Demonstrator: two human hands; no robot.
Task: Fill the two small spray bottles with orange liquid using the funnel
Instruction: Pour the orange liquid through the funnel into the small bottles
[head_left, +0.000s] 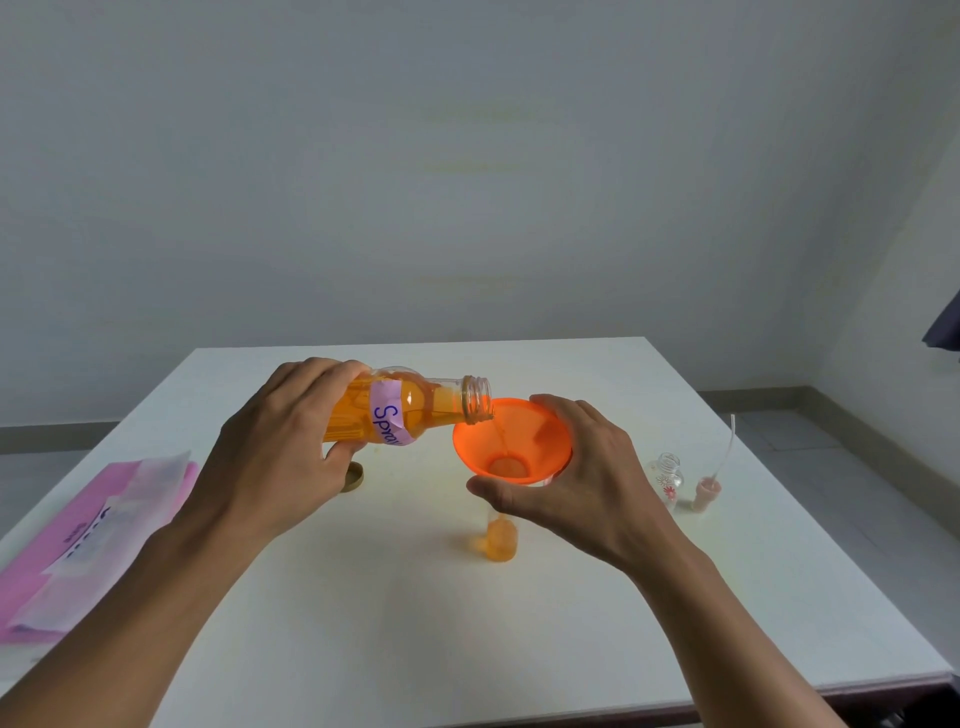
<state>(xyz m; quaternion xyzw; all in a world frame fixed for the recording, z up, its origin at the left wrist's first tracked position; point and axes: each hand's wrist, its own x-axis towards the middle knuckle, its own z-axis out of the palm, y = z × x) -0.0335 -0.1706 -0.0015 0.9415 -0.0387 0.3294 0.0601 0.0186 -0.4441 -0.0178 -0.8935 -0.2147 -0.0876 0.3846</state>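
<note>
A: What does the left hand (270, 457) grip?
B: A clear, tipped plastic bottle (421, 402); its purple label (388, 418) reads "Spra…".
A: And the right hand (576, 478)?
B: It holds the smooth orange funnel (511, 441) on a small bottle (501, 538), mid-table.

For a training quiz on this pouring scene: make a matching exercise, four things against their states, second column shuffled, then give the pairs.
1 big bottle
2 funnel
3 cap
4 flowered bottle

a stands clear, no orange inside, at the table's right side
b lies flat near the left hand
c tilted, pouring, gripped by the left hand
d held by the right hand over a partly filled small bottle

Pairs: 1-c, 2-d, 3-b, 4-a
</note>
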